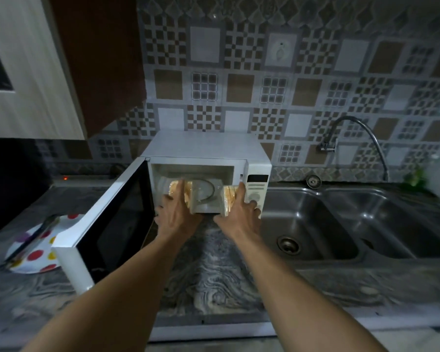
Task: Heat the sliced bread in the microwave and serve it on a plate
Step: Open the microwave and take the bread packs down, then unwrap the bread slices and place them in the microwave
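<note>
A white microwave (257,171) stands on the counter with its door (104,219) swung wide open to the left. At the mouth of its cavity is a clear container (205,199) with a grey lid, and sliced bread (229,200) shows through both of its ends. My left hand (177,214) grips the container's left side and my right hand (240,212) grips its right side, holding it level, half inside the cavity. A white plate with coloured dots (40,255) lies on the counter to the left, partly hidden by the door.
Metal tongs (28,242) lie across the dotted plate. A steel double sink (315,224) fills the counter right of the microwave, with a curved tap (353,120) on the tiled wall. A cabinet (31,72) hangs at the upper left. Marbled counter (214,275) stretches in front.
</note>
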